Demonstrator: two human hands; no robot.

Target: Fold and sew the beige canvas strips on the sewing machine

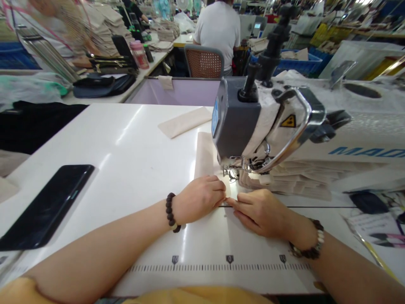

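Note:
A cream fabric strip (205, 156) lies on the white sewing table (126, 152) and runs under the presser foot (232, 173) of a grey and white sewing machine (268, 122). My left hand (199, 198) rests on the strip's near end, fingers curled and pressed down on the cloth just in front of the needle. My right hand (261, 211) meets it from the right, fingertips pinched on the same fabric edge. Both wrists wear bead bracelets.
A black phone (47, 204) lies at the table's left. Another folded cream piece (185, 121) sits further back. Stacked cream pieces (300, 181) lie under the machine arm. A person in a white shirt (218, 29) sits ahead. A ruler scale (221, 267) marks the near edge.

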